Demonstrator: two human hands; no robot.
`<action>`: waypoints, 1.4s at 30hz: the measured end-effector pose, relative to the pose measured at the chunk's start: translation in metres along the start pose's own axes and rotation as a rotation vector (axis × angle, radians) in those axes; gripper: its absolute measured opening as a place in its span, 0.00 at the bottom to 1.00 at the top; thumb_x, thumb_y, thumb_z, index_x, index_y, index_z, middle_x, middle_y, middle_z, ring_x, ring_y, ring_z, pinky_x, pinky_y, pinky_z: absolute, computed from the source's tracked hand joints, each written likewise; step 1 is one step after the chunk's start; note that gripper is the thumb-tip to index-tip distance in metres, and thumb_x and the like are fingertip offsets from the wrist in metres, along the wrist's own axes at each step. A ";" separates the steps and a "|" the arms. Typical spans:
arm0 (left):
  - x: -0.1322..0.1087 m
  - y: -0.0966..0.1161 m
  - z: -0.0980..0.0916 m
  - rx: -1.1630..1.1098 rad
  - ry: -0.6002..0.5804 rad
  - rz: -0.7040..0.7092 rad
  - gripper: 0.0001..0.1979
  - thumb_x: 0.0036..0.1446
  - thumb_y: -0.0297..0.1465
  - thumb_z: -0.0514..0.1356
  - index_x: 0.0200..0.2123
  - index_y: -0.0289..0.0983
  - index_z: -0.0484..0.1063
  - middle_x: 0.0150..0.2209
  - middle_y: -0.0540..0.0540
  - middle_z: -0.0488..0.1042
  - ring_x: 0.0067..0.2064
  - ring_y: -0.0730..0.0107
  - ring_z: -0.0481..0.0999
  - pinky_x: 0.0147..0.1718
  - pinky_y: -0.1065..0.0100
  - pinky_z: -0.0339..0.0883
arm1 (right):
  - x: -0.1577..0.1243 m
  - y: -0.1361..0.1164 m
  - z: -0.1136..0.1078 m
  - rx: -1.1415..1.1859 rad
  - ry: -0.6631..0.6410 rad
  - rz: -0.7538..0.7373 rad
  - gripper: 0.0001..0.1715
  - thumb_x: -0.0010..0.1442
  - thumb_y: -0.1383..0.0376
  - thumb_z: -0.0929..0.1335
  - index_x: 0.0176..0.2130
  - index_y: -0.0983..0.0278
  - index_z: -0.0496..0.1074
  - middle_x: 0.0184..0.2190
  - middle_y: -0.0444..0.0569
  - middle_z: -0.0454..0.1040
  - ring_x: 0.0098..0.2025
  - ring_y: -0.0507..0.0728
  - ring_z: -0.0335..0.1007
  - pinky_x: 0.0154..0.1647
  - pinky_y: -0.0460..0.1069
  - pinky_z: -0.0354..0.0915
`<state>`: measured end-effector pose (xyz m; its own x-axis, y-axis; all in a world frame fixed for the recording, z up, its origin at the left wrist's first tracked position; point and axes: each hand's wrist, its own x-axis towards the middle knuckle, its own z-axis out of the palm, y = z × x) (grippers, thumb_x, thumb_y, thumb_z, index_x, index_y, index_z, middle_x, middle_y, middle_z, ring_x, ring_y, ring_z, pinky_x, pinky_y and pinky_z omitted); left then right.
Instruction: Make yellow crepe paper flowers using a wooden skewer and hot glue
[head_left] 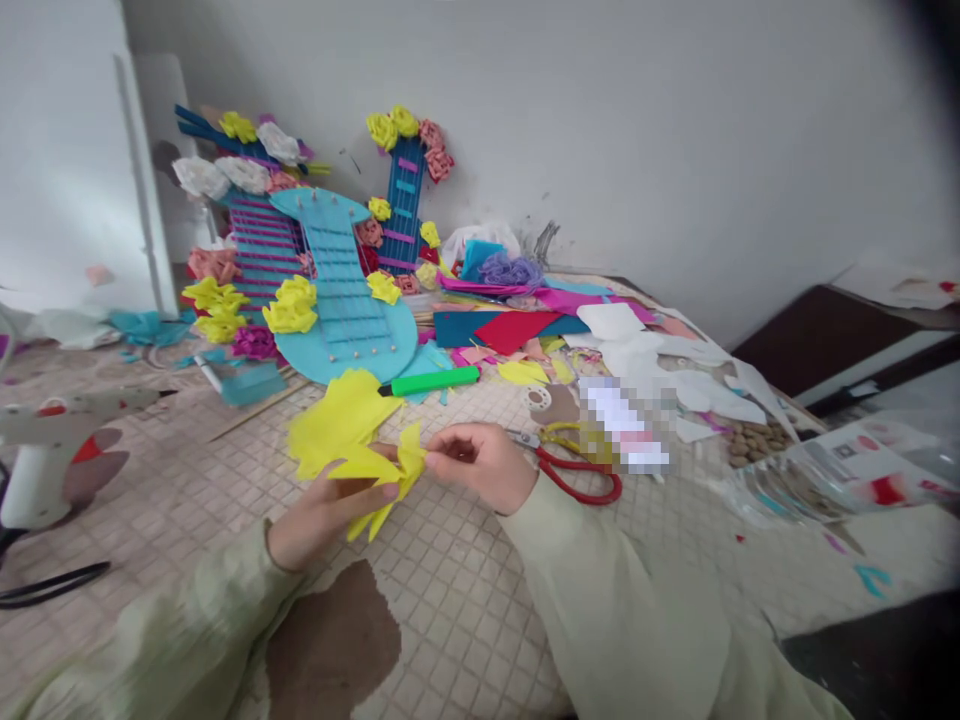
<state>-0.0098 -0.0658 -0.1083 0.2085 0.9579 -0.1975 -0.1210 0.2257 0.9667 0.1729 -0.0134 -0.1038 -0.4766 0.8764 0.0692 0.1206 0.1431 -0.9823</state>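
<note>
Between my two hands is a yellow crepe paper flower with pointed petals. My left hand is closed on its lower part, the thumb lying across the paper. The fingertips of my right hand pinch the flower's right edge. Behind my left hand a larger piece of yellow crepe paper lies on the table, and a green marker rests past it. Scissors with red handles lie just right of my right hand.
A white glue gun stands at the left, its black cable nearby. Flower-trimmed cardboard shapes, including a light blue one, lean at the back. Paper scraps, a roll of tape and a plastic bag lie to the right. A brown piece lies in front.
</note>
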 end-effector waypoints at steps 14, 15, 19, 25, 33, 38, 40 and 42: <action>-0.010 -0.001 0.009 -0.096 0.041 -0.026 0.10 0.42 0.32 0.65 0.31 0.42 0.70 0.28 0.54 0.70 0.31 0.72 0.67 0.31 0.70 0.61 | -0.011 -0.008 0.009 -0.288 0.064 -0.299 0.01 0.51 0.70 0.67 0.28 0.65 0.70 0.24 0.43 0.69 0.25 0.48 0.63 0.24 0.42 0.61; -0.011 0.000 0.010 -0.098 0.051 -0.031 0.10 0.42 0.33 0.65 0.31 0.42 0.70 0.28 0.54 0.70 0.31 0.72 0.67 0.31 0.70 0.61 | -0.012 -0.007 0.010 -0.295 0.074 -0.321 0.01 0.51 0.70 0.67 0.29 0.66 0.70 0.25 0.44 0.69 0.25 0.48 0.63 0.24 0.42 0.61; -0.012 0.001 0.011 -0.120 0.100 -0.057 0.10 0.41 0.33 0.65 0.30 0.41 0.71 0.27 0.54 0.70 0.30 0.72 0.68 0.33 0.69 0.62 | -0.013 -0.007 0.012 -0.344 0.103 -0.380 0.01 0.53 0.70 0.66 0.30 0.65 0.69 0.28 0.45 0.69 0.26 0.48 0.64 0.24 0.42 0.62; -0.009 -0.004 0.007 -0.104 0.123 -0.060 0.12 0.39 0.34 0.66 0.31 0.43 0.72 0.30 0.52 0.72 0.35 0.66 0.69 0.34 0.66 0.65 | -0.014 -0.004 0.013 -0.379 0.130 -0.495 0.03 0.54 0.71 0.65 0.29 0.64 0.67 0.29 0.46 0.70 0.30 0.50 0.66 0.27 0.43 0.63; -0.010 -0.003 0.010 -0.055 0.191 -0.069 0.11 0.37 0.34 0.66 0.29 0.44 0.73 0.30 0.52 0.74 0.35 0.66 0.71 0.34 0.68 0.68 | -0.013 0.001 0.013 -0.412 0.144 -0.564 0.07 0.53 0.75 0.65 0.26 0.65 0.66 0.29 0.47 0.69 0.29 0.49 0.65 0.29 0.44 0.63; -0.012 -0.002 0.014 -0.042 0.333 -0.150 0.13 0.32 0.35 0.68 0.27 0.43 0.73 0.30 0.51 0.76 0.40 0.61 0.73 0.36 0.69 0.68 | -0.011 0.005 0.013 -0.458 0.141 -0.575 0.08 0.53 0.74 0.64 0.26 0.64 0.65 0.29 0.46 0.68 0.33 0.51 0.66 0.32 0.45 0.64; -0.012 -0.002 0.014 -0.052 0.326 -0.179 0.14 0.32 0.35 0.68 0.28 0.42 0.74 0.29 0.50 0.77 0.38 0.60 0.74 0.36 0.68 0.68 | -0.010 0.006 0.013 -0.471 0.136 -0.571 0.08 0.53 0.74 0.64 0.25 0.64 0.65 0.29 0.46 0.68 0.33 0.51 0.66 0.33 0.45 0.64; -0.011 -0.002 0.015 -0.085 0.333 -0.191 0.15 0.30 0.34 0.68 0.28 0.41 0.73 0.30 0.50 0.77 0.37 0.62 0.74 0.36 0.69 0.68 | -0.011 0.006 0.014 -0.484 0.128 -0.568 0.09 0.54 0.74 0.63 0.25 0.64 0.64 0.29 0.46 0.68 0.33 0.51 0.66 0.34 0.45 0.64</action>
<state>0.0023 -0.0796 -0.1054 -0.0895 0.8992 -0.4284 -0.1930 0.4063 0.8931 0.1669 -0.0279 -0.1132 -0.4782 0.6500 0.5907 0.2695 0.7487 -0.6057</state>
